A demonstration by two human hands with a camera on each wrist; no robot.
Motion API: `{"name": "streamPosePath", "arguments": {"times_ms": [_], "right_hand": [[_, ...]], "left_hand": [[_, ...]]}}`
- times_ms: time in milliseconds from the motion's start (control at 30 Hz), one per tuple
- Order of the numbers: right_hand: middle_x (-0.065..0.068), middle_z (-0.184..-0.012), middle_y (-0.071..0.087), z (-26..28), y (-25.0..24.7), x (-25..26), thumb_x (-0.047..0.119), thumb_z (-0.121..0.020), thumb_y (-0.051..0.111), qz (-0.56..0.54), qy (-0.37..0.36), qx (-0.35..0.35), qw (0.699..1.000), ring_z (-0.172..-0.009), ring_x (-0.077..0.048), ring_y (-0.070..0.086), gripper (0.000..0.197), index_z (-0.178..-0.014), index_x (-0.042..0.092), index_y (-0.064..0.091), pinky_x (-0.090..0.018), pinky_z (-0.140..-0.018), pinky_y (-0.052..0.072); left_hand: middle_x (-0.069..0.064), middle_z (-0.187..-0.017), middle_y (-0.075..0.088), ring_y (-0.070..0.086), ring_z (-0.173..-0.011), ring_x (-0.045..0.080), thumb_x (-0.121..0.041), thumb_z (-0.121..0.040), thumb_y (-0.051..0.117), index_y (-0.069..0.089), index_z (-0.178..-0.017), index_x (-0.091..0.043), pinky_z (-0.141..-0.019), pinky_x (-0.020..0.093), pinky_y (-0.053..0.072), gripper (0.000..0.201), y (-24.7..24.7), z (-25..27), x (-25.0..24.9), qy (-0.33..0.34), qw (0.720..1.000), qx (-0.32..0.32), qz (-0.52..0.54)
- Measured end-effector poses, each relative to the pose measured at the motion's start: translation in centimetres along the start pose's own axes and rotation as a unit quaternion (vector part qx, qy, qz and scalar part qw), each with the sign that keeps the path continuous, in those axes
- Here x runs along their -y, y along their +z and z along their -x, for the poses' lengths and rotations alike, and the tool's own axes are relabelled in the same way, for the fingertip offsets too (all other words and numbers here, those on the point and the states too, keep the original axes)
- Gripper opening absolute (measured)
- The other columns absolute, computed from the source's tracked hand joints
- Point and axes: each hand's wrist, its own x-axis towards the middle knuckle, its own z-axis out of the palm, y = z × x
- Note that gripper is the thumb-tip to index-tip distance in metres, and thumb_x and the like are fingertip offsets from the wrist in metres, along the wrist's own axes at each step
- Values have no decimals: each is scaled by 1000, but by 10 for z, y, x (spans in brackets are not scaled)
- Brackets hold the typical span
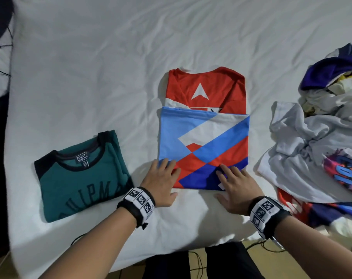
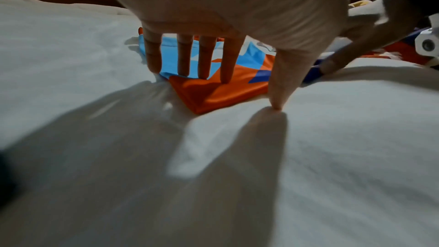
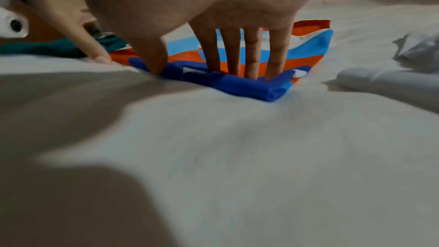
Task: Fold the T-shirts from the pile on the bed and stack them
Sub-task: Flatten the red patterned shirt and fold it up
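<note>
Jersey point(image 1: 203, 135) slick, geometric, half-folded | left grip point(image 1: 161, 181), right grip point(image 1: 234, 188) flat, fingers straight, pressing near edge | sheet point(image 1: 90, 67) wrinkled

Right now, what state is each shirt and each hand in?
Red, white and blue shirt: partly folded, lower half doubled up, red top still showing.
Green shirt: folded, flat on the bed, apart.
Pile of shirts: crumpled, unfolded.
Left hand: fingers straight, pressing the fold.
Right hand: fingers straight, pressing the fold.
</note>
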Motion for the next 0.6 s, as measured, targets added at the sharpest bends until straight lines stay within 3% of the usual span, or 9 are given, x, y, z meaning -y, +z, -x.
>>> {"name": "streamPosePath", "arguments": {"times_ms": [67, 133, 233, 300, 367, 433, 600], "right_hand": [[-24, -133, 58, 3, -1, 0, 46, -69, 67, 18, 2, 35, 999, -99, -40, 61, 72, -124, -1, 64, -49, -79, 57], [-25, -124, 63, 0, 0, 1, 29, -67, 67, 25, 19, 43, 999, -89, -40, 65, 57, -114, -3, 68, -47, -68, 58], [-20, -98, 67, -7, -3, 5, 10, -67, 74, 49, 45, 33, 997, -71, -37, 63, 23, -86, 0, 69, -42, -47, 53], [-13, -75, 64, -10, -10, 8, 0, -48, 82, 31, 63, 51, 996, -61, -35, 61, 30, -72, 5, 64, -38, -41, 48], [-9, -61, 61, -12, -21, 10, 2, -41, 84, 11, 93, 61, 994, -55, -33, 60, 36, -69, 9, 62, -36, -45, 47], [-7, -55, 58, -14, -34, 10, 5, -38, 83, -4, 118, 28, 993, -49, -32, 59, 38, -68, 10, 60, -34, -47, 44], [-7, -64, 56, -31, -74, -2, -1, -55, 70, -16, 194, -85, 977, -56, -34, 56, 33, -83, 10, 58, -36, -54, 35]], "left_hand": [[13, -129, 49, 46, -110, 36, -44, -73, 60, 55, -117, -14, -90, 49, 38, 53, -5, -1, -6, -9, 999, 24, -30], [14, -119, 53, 49, -103, 35, -32, -71, 64, 57, -108, -14, -87, 48, 38, 42, -10, -4, -12, -25, 997, 42, -61], [10, -108, 60, 55, -99, 34, -21, -72, 67, 61, -99, -16, -84, 45, 42, 28, -7, -7, -17, -51, 997, 38, -48], [5, -106, 65, 58, -103, 31, -18, -81, 61, 64, -98, -18, -85, 42, 42, 17, -12, -11, -18, -76, 997, 27, -10], [2, -106, 68, 61, -107, 29, -18, -91, 51, 65, -101, -21, -89, 41, 39, 17, -24, -16, -18, -115, 992, 21, 45], [3, -102, 70, 63, -103, 30, -20, -93, 48, 62, -98, -23, -87, 40, 36, 16, -42, -22, -13, -158, 983, 14, 93], [-1, -73, 47, 54, -79, 34, -21, -88, 51, 52, -82, -17, -71, 36, 36, 7, -94, -34, 23, -219, 954, -10, 204]]}}
